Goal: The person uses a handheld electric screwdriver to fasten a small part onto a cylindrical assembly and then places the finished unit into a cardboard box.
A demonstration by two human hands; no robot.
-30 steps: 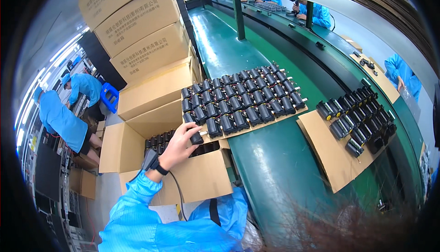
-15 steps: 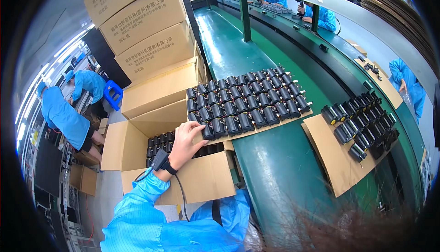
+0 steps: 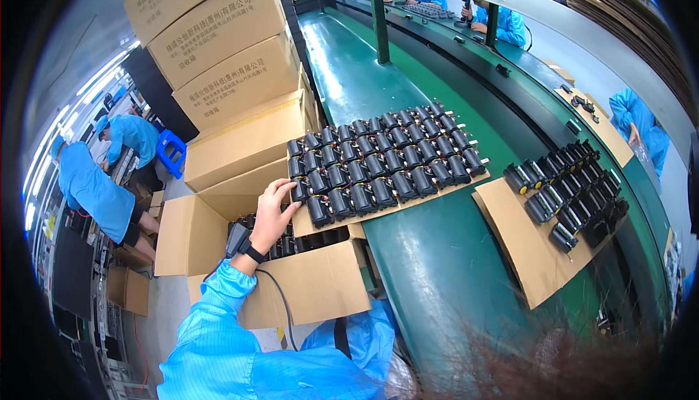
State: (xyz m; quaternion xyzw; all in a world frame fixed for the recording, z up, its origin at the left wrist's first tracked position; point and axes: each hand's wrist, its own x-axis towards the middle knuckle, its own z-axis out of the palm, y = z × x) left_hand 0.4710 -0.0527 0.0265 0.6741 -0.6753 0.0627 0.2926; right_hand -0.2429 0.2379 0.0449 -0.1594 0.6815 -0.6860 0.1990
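My left hand [image 3: 271, 214] is at the left edge of a cardboard sheet [image 3: 357, 221]. Its fingers and thumb close around a black cylindrical part [image 3: 299, 190] at the end of a row, one up from the nearest. Several rows of like parts [image 3: 386, 160], with small coloured wires between them, lie packed on this sheet. Just below the hand stands an open cardboard box [image 3: 313, 280] with more such parts [image 3: 320, 240] inside. A dark device on a strap, with a cable, sits at my left wrist. My right hand is out of view.
Right of the green bench [image 3: 437, 276], a second cardboard sheet [image 3: 520, 262] carries black parts [image 3: 575, 189]. Stacked cartons [image 3: 226, 58] rise behind the open box. A green post [image 3: 379, 21] stands on the bench. Other people in blue work at the left and far right.
My left hand has gone from the near corner part to the one behind it, up and to the left. The whole view has shifted slightly.
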